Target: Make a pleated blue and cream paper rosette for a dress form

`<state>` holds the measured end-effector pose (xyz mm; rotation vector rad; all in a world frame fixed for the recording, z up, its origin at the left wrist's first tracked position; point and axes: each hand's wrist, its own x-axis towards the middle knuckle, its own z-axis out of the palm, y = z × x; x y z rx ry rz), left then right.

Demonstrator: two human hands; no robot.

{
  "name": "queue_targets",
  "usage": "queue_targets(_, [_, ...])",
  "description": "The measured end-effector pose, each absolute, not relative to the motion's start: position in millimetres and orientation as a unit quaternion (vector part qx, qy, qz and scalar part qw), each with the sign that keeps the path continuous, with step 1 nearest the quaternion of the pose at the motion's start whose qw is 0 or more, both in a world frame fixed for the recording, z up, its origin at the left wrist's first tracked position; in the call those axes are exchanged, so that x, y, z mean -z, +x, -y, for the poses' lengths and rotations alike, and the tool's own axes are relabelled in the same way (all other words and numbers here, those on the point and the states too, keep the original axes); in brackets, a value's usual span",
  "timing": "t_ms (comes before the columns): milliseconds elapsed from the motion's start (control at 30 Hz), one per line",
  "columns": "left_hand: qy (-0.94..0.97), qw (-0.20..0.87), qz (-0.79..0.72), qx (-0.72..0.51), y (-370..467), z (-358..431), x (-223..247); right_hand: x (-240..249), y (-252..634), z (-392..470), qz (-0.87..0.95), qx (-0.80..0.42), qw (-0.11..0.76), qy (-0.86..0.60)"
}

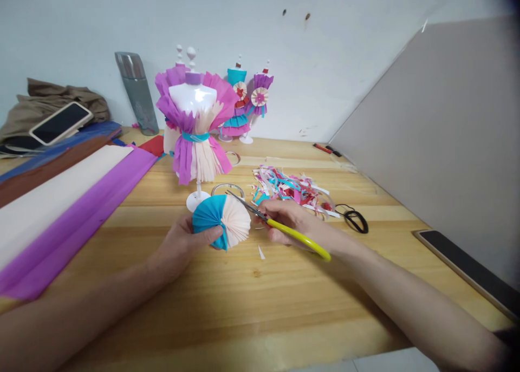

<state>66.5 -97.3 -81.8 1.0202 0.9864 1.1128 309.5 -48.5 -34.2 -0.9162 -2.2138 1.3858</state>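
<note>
A round pleated paper rosette (236, 220), half blue and half pale pink, is pinched in my left hand (184, 242), the thumb lying near its centre. My right hand (286, 220) is closed on yellow-handled scissors (294, 233), whose blades point up and left by the rosette's upper right edge. Just behind the rosette stands a white mannequin (193, 98) dressed in purple, pink and cream crepe paper with a blue waistband. A small white paper sliver (261, 253) lies on the wooden table (252, 307) below the rosette.
Paper scraps (292, 188) are heaped behind my right hand, beside a black cord (355, 219). Crepe sheets (81, 209), a phone (60, 123) and a bottle (138, 93) are at left. Smaller dressed mannequins (259, 98) stand at the back. A dark flat device (467, 269) lies right.
</note>
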Motion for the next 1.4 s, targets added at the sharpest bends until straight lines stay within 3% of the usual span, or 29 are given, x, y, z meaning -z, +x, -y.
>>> queue_targets(1400, [0.396,0.659,-0.425,-0.478,66.1,97.6,74.3,16.7,317.6,57.1,0.754,-0.530,0.121,-0.368])
